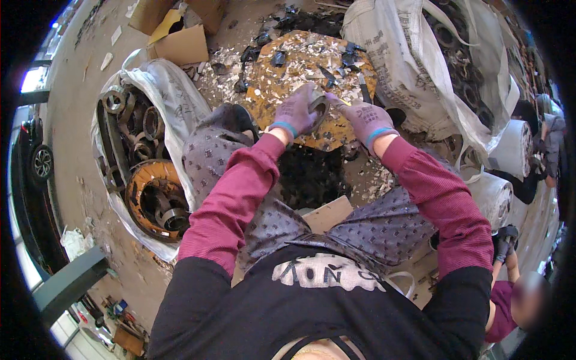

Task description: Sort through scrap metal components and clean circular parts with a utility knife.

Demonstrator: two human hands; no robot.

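My left hand (296, 110), in a purple glove, is closed on a grey metal ring (321, 110) that stands on edge over the middle of the work surface. Just to its right is my right hand (366, 121), gloved the same way, with its fingers bent and its tip close to the ring. A narrow yellow thing (345, 103) shows at those fingers; its kind is too small to tell. Both hands are above a worn yellow-brown board (273, 69) strewn with white chips and black scraps. A dark flat tool (364, 89) lies at the board's right edge.
A white sack (162, 84) at left holds metal rings and a large orange-rimmed ring (137, 201). Another big white sack (384, 60) of rings stands at right. An opened cardboard box (180, 45) is at far left. At right edge, another person (504, 303) is partly visible.
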